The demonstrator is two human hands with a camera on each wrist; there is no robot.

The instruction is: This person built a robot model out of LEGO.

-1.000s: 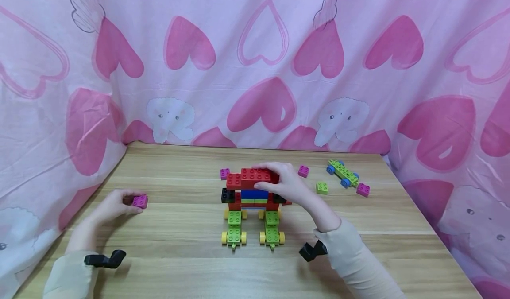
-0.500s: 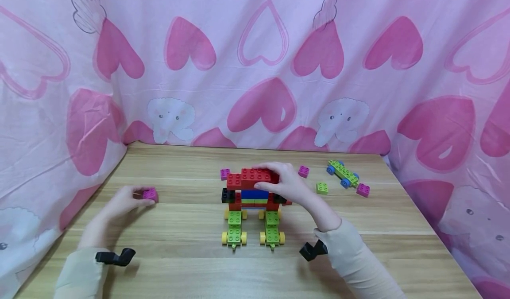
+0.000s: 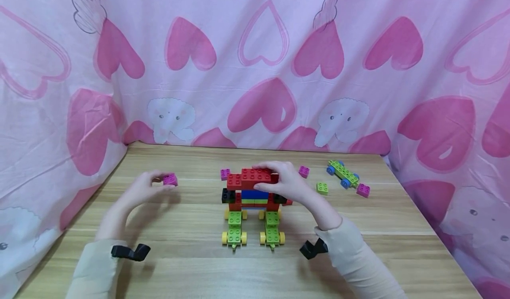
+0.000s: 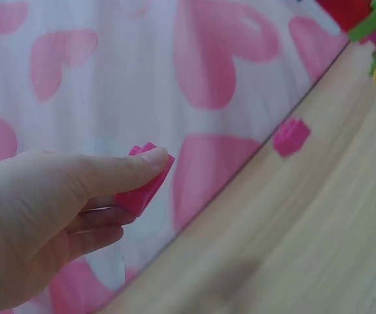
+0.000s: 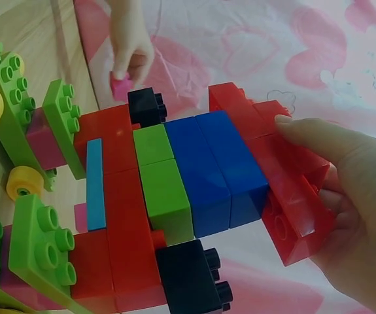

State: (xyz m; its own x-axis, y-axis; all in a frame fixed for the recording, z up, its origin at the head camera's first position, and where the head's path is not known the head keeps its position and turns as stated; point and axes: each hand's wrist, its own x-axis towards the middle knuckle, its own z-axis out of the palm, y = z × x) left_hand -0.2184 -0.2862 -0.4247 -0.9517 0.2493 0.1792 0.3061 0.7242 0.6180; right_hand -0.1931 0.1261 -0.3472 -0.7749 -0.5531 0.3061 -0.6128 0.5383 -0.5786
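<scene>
My left hand (image 3: pixel 140 192) pinches a magenta toy building brick (image 3: pixel 170 179) between thumb and fingers, raised over the left side of the table. In the left wrist view the thumb lies across that brick (image 4: pixel 144 190). My right hand (image 3: pixel 286 183) grips the red top bricks (image 3: pixel 255 177) of a brick figure standing mid-table. Below its red top, the right wrist view shows blue bricks (image 5: pixel 204 173), lime bricks (image 5: pixel 165 186), black side bricks (image 5: pixel 191 278) and red bricks (image 5: pixel 132 242). Its feet are lime wheeled bases (image 3: pixel 234 234) with yellow wheels.
Behind the figure lie magenta bricks (image 3: pixel 225 174) (image 3: pixel 304 171). To the right are a lime brick (image 3: pixel 322 188), a lime car base (image 3: pixel 343 173) with blue wheels and another magenta brick (image 3: pixel 363 190). A pink heart-patterned cloth (image 3: pixel 263 37) encloses the wooden table's back and sides.
My left hand has moved right and farther from me, lifting the magenta brick with it. My right hand stays on the red top of the figure, which has not moved.
</scene>
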